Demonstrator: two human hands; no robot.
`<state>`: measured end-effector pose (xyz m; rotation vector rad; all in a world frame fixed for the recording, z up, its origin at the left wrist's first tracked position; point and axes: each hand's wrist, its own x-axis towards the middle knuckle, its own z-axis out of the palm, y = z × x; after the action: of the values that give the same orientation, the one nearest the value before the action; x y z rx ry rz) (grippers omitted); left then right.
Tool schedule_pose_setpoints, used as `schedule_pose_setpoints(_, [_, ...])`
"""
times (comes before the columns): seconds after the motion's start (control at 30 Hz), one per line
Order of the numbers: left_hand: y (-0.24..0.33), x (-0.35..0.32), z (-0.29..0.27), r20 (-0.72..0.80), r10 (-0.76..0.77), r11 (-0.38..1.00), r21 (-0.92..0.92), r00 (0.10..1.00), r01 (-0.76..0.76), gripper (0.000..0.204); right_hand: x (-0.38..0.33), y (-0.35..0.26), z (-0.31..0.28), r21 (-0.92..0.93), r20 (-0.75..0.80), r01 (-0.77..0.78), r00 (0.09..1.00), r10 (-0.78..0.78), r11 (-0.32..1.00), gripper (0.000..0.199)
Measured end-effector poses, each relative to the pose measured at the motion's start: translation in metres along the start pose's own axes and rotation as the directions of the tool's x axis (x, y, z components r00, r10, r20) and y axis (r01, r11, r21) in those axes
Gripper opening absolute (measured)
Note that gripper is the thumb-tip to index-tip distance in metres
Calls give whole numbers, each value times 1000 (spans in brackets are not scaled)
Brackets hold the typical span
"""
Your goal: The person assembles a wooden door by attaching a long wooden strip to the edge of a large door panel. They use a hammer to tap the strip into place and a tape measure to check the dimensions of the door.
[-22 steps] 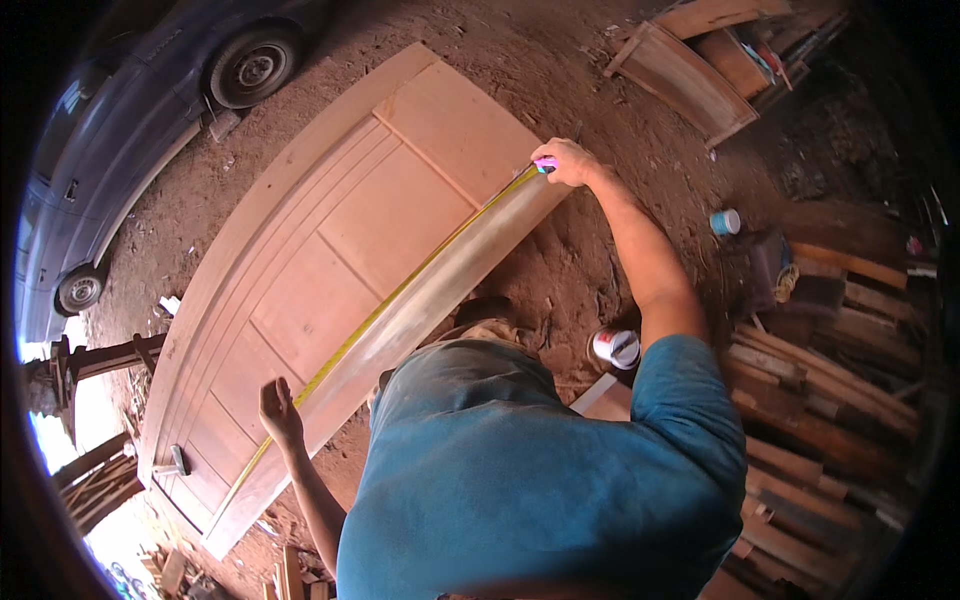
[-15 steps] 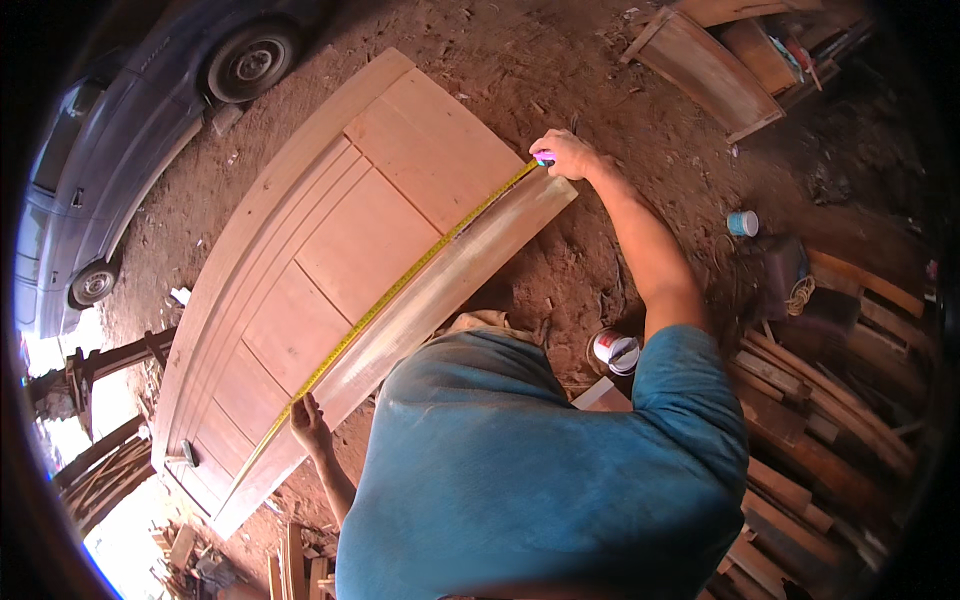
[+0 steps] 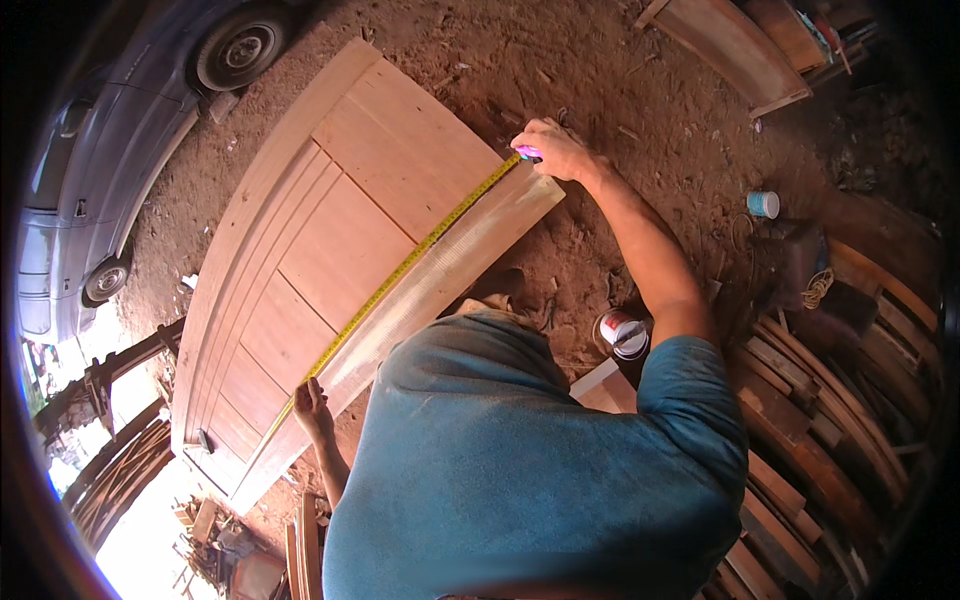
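Note:
A long wooden door [image 3: 365, 230] with grooved panels lies slantwise in front of me. Along its near side runs the yellow blade [image 3: 410, 262] of a tape measure, stretched between both hands and reaching on beyond the left one. At the door's far right end, my right hand [image 3: 560, 152] is closed around the pinkish-purple tape measure case [image 3: 528, 153]. My left hand [image 3: 312, 405] pinches the blade near the door's lower left part; its fingertips are partly hidden. A small dark object [image 3: 205, 440], too small to make out, rests on the door's left end.
A dark van [image 3: 110, 150] stands at the far left. To my right are an open white bucket [image 3: 625, 333], a smaller blue-and-white can [image 3: 763, 204] and stacked boards [image 3: 800, 400]. A wooden frame piece [image 3: 725, 50] lies at the back right. Wood scraps [image 3: 225, 530] are heaped at lower left.
The whole view has shifted slightly, so the door and van sit a little differently in it. Both hands keep their hold on the tape measure, with little other movement.

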<state>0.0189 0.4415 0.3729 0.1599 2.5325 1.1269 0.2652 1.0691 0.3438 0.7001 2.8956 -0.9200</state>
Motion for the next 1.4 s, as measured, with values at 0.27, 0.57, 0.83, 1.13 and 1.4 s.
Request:
schedule_pose_setpoints(0.27, [2,-1,6,7,-26,998,51,1000,26,30,-2,7,-1,15,23,-23,999,23,1000,58])
schedule_pose_setpoints(0.57, [-61,-24,-5,-69,-130,975,-189,989,115,21,10,-72,-38,-141,217,146,970,-113,979,48])
schedule_pose_setpoints(0.83, [-58,-64,-20,-315,-278,960,-113,908,255,33,54,-239,87,164,859,317,420,-294,934,67])
schedule_pose_setpoints(1.13, [-129,-128,-77,-382,-588,802,-390,713,452,37,69,-426,264,340,815,360,347,-464,868,63])
schedule_pose_setpoints(1.4, [-200,-143,-124,-414,-705,705,-496,576,506,35,134,-541,311,452,680,328,475,-558,829,56])
